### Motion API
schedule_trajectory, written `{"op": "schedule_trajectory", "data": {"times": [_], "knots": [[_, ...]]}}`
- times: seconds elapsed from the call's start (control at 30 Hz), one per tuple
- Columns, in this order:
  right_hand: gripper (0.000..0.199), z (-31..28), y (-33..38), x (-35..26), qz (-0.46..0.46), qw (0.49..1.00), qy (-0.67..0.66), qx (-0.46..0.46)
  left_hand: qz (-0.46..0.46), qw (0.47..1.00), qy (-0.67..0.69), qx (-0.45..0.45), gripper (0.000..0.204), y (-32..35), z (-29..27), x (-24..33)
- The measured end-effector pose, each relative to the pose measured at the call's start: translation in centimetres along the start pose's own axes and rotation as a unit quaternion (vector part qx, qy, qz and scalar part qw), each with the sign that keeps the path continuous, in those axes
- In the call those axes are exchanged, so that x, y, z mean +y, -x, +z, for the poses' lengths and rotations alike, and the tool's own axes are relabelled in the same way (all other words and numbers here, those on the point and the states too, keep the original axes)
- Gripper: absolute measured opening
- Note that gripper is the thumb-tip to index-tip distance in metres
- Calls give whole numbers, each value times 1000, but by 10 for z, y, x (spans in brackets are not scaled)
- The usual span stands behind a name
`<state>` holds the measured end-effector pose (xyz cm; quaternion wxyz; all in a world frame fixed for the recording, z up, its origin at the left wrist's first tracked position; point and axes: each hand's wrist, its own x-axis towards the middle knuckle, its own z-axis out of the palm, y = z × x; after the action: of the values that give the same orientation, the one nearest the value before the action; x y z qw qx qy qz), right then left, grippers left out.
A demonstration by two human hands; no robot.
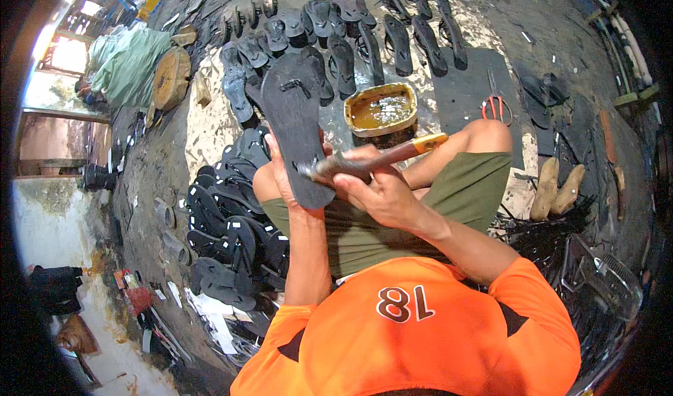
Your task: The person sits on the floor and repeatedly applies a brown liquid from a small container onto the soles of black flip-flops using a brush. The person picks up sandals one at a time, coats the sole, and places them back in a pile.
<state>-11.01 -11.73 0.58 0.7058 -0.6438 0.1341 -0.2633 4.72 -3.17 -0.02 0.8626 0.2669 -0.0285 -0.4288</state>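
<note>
My left hand (282, 180) grips a black flip-flop sole (293, 119) along its lower edges, the broad end pointing away from me. A dark strap plug or slot shows near that far end. In my right hand (387, 194), closed round its handle, is a brush (410, 149) with a yellow-brown handle end. The brush head meets the sole near its heel and looks slightly blurred. Just beyond the brush stands an open tub (382, 119) of amber, glue-like liquid, its rim crusted.
Rows of black sandals (341, 65) lie on the far floor. A heap of black sandals (224, 217) sits by my left knee. Red-handled scissors (497, 107) rest on a dark sheet (463, 87). Wooden foot forms (557, 189) and a wire basket (604, 277) are at right.
</note>
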Motion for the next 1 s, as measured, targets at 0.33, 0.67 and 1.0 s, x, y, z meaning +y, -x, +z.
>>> {"op": "schedule_trajectory", "data": {"times": [0.33, 0.67, 1.0], "knots": [[31, -33, -76, -25, -281, 940, 173, -87, -16, 990, 109, -92, 44, -25, 34, -29], [31, -55, -58, -2, -35, 962, 200, -182, -55, 992, 85, 74, 54, -92, -39, -20], [41, -156, -49, -40, 20, 964, 91, 249, 99, 969, 79, 213, 59, -239, -138, 50]]}}
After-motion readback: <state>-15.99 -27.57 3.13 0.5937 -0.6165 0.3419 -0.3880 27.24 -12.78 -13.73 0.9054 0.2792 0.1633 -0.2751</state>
